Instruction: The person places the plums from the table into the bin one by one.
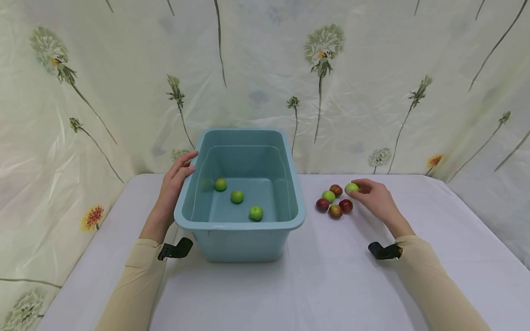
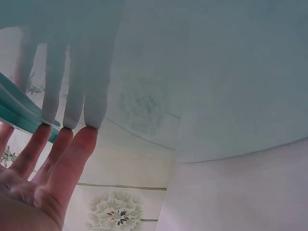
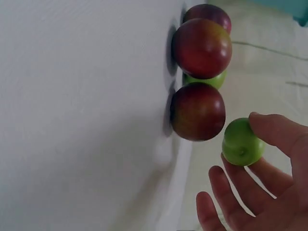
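Note:
A blue-green plastic tub (image 1: 240, 246) stands on the table with three green plums on its floor, the nearest plum (image 1: 256, 213) close to the front wall. My left hand (image 1: 175, 181) is at the tub's left side. In the left wrist view its fairly straight fingers (image 2: 72, 163) touch the outer wall with their tips. Right of the tub, my right hand (image 1: 381, 202) pinches a green plum (image 3: 243, 142) between thumb and fingers, off the table. Beside it lies a loose group of red plums (image 3: 198, 111) and one other green plum (image 1: 328, 196).
A white cloth covers the table (image 1: 331, 285). Behind and at the sides hangs a sheet (image 1: 256, 69) printed with dandelions. Black wrist cameras sit on both forearms, the left camera (image 1: 175, 249) near the tub's front left corner.

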A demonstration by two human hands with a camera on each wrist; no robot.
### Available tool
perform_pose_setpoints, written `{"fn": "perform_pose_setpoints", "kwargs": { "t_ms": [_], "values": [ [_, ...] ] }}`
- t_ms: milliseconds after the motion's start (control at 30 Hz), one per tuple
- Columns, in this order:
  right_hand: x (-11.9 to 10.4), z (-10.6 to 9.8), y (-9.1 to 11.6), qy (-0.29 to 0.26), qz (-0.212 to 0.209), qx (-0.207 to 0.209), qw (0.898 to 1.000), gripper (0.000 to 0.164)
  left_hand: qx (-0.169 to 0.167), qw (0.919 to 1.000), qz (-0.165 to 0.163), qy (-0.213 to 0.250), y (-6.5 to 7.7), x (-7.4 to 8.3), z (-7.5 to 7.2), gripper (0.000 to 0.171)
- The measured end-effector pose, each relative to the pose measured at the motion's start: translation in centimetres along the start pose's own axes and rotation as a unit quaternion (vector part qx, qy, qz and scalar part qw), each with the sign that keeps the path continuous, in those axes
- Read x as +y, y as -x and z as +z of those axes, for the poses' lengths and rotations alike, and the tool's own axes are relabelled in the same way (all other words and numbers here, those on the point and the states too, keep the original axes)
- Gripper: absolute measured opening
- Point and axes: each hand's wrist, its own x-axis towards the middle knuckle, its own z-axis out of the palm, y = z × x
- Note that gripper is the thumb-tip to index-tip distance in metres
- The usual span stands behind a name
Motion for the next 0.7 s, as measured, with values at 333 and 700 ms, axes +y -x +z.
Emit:
{"fn": "perform_pose_setpoints", "kwargs": {
  "t_ms": [333, 700],
  "values": [
    [-2.7, 0.6, 0.0, -0.007, -0.038, 0.024, 0.999, 0.051, -0.003, 1.0, 0.001, 0.003, 0.0, 0.0, 0.0, 0.048],
    [-6.0, 1.4, 0.1, -0.061, -0.067, 0.024, 0.996, 0.052, -0.003, 1.0, 0.0, 0.0, -0.1, 0.0, 0.0, 0.047]
  ]
}}
